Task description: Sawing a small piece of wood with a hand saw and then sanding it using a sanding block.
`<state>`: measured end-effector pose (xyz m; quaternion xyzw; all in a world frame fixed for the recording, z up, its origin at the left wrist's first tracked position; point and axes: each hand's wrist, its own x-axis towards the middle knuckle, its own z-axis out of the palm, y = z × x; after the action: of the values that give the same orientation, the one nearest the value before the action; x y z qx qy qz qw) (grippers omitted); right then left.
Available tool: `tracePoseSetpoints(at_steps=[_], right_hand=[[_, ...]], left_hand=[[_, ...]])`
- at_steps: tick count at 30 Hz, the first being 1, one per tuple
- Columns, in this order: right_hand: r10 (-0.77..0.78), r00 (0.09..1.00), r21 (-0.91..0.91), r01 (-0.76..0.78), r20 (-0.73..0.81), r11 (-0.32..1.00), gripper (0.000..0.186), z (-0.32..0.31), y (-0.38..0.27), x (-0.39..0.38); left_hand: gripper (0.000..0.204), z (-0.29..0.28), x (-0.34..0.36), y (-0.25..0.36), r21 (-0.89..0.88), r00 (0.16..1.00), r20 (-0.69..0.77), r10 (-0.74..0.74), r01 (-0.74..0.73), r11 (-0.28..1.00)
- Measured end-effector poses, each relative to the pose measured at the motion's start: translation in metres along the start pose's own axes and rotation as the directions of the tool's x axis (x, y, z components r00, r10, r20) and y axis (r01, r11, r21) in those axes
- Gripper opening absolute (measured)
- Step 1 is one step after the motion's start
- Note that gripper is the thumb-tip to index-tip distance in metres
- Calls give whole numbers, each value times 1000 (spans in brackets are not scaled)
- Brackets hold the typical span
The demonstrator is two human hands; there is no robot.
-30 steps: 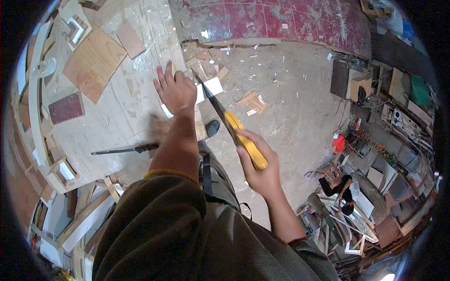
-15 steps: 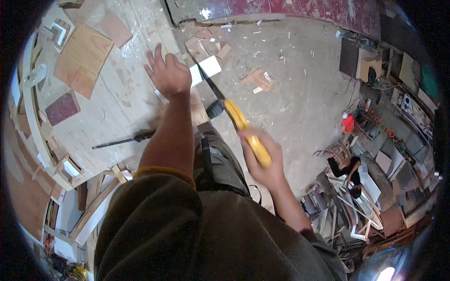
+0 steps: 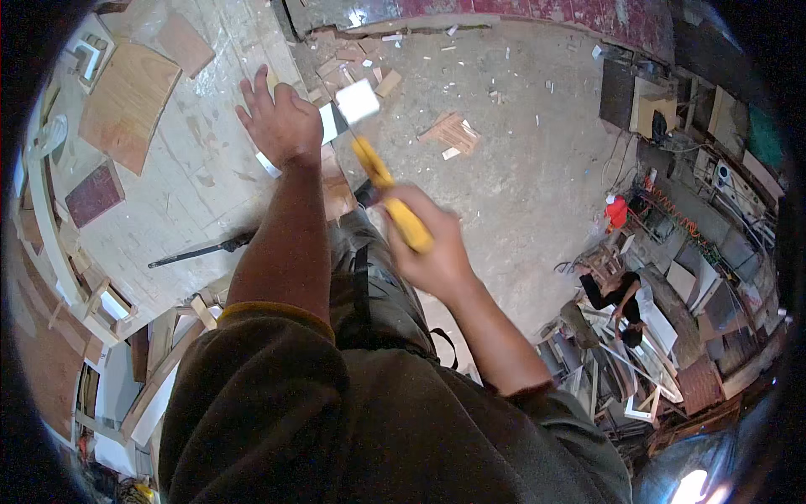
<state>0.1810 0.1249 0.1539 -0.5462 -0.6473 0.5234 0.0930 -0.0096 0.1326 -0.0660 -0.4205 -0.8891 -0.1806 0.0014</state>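
In the head view, the left hand (image 3: pixel 285 122), fingers spread, presses down at upper left of centre on a white strip (image 3: pixel 358 102) lying across the right edge of the wooden workbench (image 3: pixel 201 168). 1 end of the strip juts past that edge. The right hand (image 3: pixel 428 244), mid-frame, grips a yellow-handled handsaw (image 3: pixel 369 160), blurred, blade against the strip. Concrete floor (image 3: pixel 520 151) stretches rightward, wood scraps (image 3: pixel 453 134) on it.
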Motion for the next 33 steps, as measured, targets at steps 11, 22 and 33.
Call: tracePoseSetpoints(at_steps=[11,22,33], right_hand=[[162,924,-114,-212,-345,971,21,-47,74,-41],[522,812,370,-416,-259,831,20,-34,82,-108],[203,917,172,-151,-343,973,19,-19,80,-148]], left_hand=[[8,-4,11,-6,10,999,-37,-21,21,1000],[14,-3,6,-6,3,999,-29,-22,22,1000],[68,-70,-14,-42,-84,817,381,433,-436,896]])
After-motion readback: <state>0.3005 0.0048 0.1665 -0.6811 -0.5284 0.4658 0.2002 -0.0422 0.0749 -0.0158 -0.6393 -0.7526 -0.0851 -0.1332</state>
